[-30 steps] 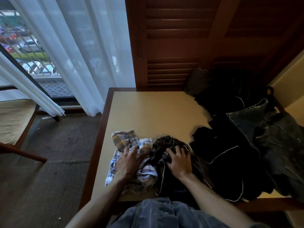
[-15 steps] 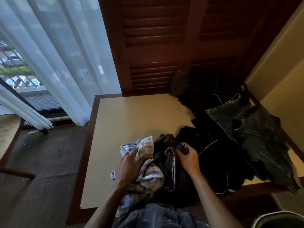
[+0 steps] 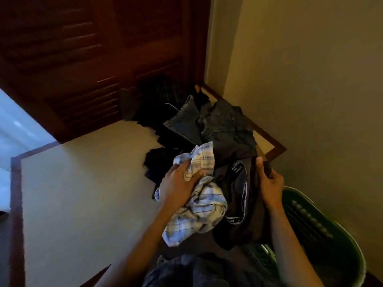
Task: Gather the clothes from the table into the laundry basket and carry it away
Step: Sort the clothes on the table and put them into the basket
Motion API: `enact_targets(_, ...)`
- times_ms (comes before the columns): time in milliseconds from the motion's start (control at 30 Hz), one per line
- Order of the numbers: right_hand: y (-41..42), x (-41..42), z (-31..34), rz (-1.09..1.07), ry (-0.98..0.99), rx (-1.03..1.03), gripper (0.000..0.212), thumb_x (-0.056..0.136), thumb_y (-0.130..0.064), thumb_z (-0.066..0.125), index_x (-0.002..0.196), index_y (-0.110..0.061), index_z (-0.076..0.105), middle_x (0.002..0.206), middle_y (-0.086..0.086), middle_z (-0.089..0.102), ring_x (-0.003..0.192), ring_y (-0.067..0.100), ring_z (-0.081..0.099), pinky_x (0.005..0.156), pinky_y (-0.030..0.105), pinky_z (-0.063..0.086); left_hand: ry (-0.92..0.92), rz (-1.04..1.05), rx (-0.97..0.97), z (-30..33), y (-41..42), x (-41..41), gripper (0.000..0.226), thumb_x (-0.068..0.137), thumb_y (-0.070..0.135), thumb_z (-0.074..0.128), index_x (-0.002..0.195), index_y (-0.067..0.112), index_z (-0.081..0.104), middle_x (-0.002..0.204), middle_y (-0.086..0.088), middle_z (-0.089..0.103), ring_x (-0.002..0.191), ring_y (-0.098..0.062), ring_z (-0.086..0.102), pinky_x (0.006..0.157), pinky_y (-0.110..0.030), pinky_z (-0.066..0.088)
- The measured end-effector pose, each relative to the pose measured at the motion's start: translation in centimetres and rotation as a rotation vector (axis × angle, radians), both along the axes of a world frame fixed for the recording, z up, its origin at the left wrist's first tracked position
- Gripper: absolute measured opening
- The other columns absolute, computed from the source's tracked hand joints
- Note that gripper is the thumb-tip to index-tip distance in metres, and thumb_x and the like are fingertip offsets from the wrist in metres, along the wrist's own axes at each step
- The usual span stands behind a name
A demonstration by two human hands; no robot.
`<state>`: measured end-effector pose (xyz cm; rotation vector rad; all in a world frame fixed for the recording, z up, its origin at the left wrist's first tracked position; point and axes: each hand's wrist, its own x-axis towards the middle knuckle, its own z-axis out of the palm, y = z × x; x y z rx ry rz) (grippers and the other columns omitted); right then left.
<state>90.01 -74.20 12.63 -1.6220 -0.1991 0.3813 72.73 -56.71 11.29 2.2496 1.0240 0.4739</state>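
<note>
My left hand [image 3: 178, 183] grips a crumpled white and blue plaid shirt [image 3: 199, 210], lifted off the table. My right hand [image 3: 269, 183] holds a dark garment with light piping [image 3: 242, 199] beside it, just left of the green laundry basket [image 3: 323, 228] at the lower right. The two garments hang together between my hands over the table's near right edge. A denim jacket [image 3: 219, 123] and several dark clothes [image 3: 157, 162] still lie on the beige table [image 3: 83, 183] at its far right.
A dark wooden louvred door [image 3: 83, 59] stands behind the table. A yellowish wall [image 3: 310, 79] runs along the right, close to the basket. A white curtain [image 3: 18, 129] shows at the far left. The table has a dark wooden rim [image 3: 15, 204].
Both hands have lifted the plaid shirt and the dark garment off the table and carried them right toward the basket. My view has swung right, so the basket shows more.
</note>
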Motion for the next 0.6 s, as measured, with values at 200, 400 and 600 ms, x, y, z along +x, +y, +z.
enact_targets(200, -13.6, 4.6, 0.5, -0.35, -0.004, -0.076, 0.028, 0.093, -0.04, 0.064, 0.077, -0.017, 0.068, 0.077, 0.001, 0.07, 0.064, 0.003, 0.065, 0.06, 0.018, 0.049, 0.012, -0.235, -0.032, -0.3, -7.3, 8.4, 0.051, 0.092, 0.069, 0.051, 0.132, 0.037, 0.056, 0.119, -0.001, 0.067, 0.11, -0.028, 0.064, 0.087, -0.04, 0.054)
enact_targets(400, -25.3, 7.1, -2.1, -0.737, 0.009, -0.182, 0.045, 0.088, -0.052, 0.066, 0.088, -0.008, 0.069, 0.088, 0.009, 0.072, 0.082, 0.022, 0.066, 0.079, 0.041, 0.053, 0.051, -0.297, -0.036, -2.2, -13.9, 13.4, 0.061, 0.092, 0.069, 0.049, 0.138, 0.03, 0.055, 0.129, -0.007, 0.063, 0.117, -0.031, 0.06, 0.092, -0.047, 0.053)
enact_targets(600, -30.2, 7.7, -6.2, -0.771, 0.135, -0.298, 0.049, 0.084, -0.062, 0.063, 0.111, -0.023, 0.07, 0.11, 0.003, 0.073, 0.106, 0.024, 0.066, 0.097, 0.045, 0.052, 0.111, -0.404, -0.07, -2.2, -18.4, 17.5, 0.058, 0.094, 0.066, 0.05, 0.138, 0.029, 0.054, 0.135, -0.009, 0.06, 0.124, -0.033, 0.056, 0.096, -0.047, 0.048)
